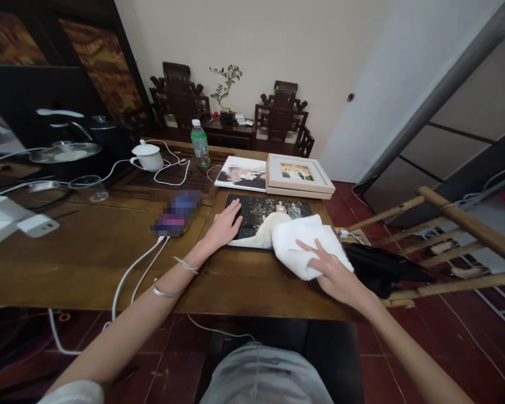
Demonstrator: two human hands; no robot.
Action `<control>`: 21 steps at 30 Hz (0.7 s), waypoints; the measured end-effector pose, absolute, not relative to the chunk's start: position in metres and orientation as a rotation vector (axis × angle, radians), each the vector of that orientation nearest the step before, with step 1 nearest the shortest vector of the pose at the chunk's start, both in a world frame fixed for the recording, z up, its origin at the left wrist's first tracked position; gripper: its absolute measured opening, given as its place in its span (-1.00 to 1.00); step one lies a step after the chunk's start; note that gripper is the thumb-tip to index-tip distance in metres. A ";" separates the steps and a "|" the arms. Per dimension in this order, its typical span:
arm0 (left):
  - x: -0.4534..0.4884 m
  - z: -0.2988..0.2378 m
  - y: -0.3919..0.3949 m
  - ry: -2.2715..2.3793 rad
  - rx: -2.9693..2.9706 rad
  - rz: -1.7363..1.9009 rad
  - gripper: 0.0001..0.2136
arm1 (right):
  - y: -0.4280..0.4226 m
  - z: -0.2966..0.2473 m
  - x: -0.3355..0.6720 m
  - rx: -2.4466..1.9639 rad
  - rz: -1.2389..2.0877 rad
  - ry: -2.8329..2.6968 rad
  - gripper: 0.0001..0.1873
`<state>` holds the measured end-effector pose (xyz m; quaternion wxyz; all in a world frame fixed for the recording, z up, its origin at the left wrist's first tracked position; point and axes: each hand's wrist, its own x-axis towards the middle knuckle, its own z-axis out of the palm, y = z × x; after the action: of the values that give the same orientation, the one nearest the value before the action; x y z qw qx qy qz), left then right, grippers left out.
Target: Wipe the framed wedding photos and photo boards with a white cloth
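Observation:
A dark wedding photo panel [252, 224] lies flat on the wooden table in front of me. Its picture shows a couple and a long white dress train. My left hand [226, 223] rests on the panel's left edge, fingers stretched out and holding nothing. Over the panel's lower right corner is a folded white towel [298, 238], which hides that part of the picture. My right hand [326, 266] holds the towel from above, with some fingers pressed into its fabric.
Behind the panel lie a white photo board [242, 174] and a light-framed picture [301, 175]. A bottle [200, 146], lidded white cup [147, 156], plastic cup [90, 189] and phones on cables [174, 216] stand or lie leftward. A bamboo rack [467, 224] is at right.

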<state>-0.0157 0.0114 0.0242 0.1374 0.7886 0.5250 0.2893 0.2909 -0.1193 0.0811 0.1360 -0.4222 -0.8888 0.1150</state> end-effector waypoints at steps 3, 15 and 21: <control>-0.016 0.024 0.011 1.515 2.278 0.854 -0.54 | -0.106 0.082 0.291 -1.206 0.343 -2.567 -0.53; -0.019 0.020 0.016 1.539 2.260 0.814 -0.54 | 0.029 0.083 0.296 -1.316 0.156 -2.392 -0.60; -0.017 0.021 0.015 1.550 2.262 0.788 -0.53 | 0.003 0.080 0.292 -1.352 0.188 -2.429 -0.53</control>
<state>-0.0173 0.0153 0.0207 0.1436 0.7847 0.5376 0.2732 0.2923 0.0027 0.0797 0.1766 -0.4775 -0.8581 0.0666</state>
